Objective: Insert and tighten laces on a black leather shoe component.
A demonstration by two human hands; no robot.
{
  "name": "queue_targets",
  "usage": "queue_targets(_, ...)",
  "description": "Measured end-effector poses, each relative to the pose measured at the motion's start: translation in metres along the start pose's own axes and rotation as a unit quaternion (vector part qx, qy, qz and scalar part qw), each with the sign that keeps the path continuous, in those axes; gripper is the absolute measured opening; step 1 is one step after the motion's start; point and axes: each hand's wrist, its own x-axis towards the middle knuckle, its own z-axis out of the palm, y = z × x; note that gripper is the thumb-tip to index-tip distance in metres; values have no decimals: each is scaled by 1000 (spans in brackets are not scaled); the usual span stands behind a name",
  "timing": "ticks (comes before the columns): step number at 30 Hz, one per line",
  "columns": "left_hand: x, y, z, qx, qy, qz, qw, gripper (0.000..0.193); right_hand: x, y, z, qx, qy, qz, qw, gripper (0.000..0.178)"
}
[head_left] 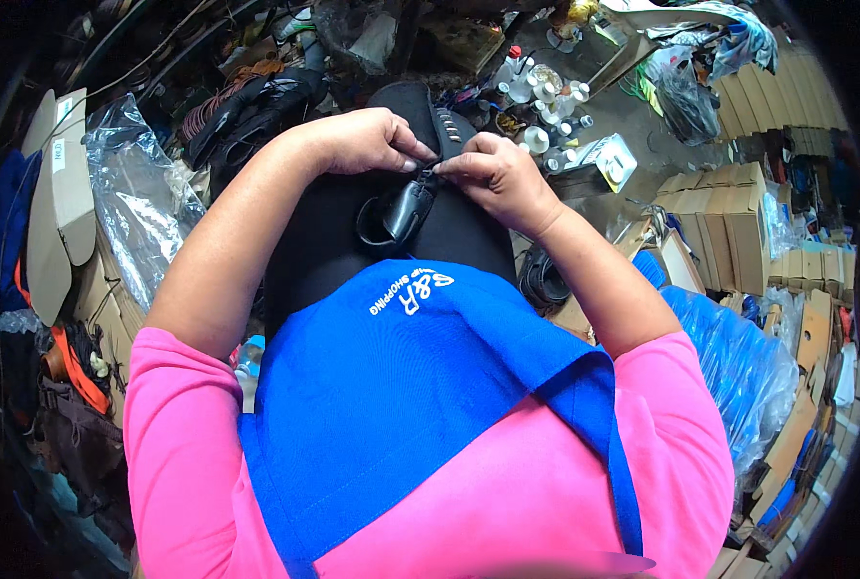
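Note:
A black item that looks like a sandal (410, 210) rests over my dark-clothed lap, with a shiny strap curving into a loop at its near end. My left hand (377, 142) has its fingertips pinched at the strap's far end. From the other side, my right hand (500, 181) pinches the same spot between thumb and forefinger, the fingertips of both hands almost meeting. Just beyond them lies a dark piece with pale slots along it (449, 127). What exactly sits between the fingertips is too small to make out.
White bottles and jars (547, 92) cluster on the floor ahead to the right, near a pale square container (611, 162). Cardboard stacks (714, 227) and a blue plastic-wrapped bundle (729, 362) line the right. Clear plastic (140, 203) and cut cardboard (63, 193) lie left.

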Motion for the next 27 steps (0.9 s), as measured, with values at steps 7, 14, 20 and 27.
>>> queue_targets(7,-2,2,5,61,16,14,998,37,8,-40,-11,-177,-48,-31,982,16)
queue_targets(14,8,-4,11,169,152,60,972,25,41,-46,-7,-284,-194,-7,939,14)
queue_targets(20,8,-18,21,136,225,88,961,28,48,-21,3,-69,-173,115,976,20)
queue_targets(27,-51,7,52,104,326,-38,939,48,22,4,-14,193,-114,260,939,24)
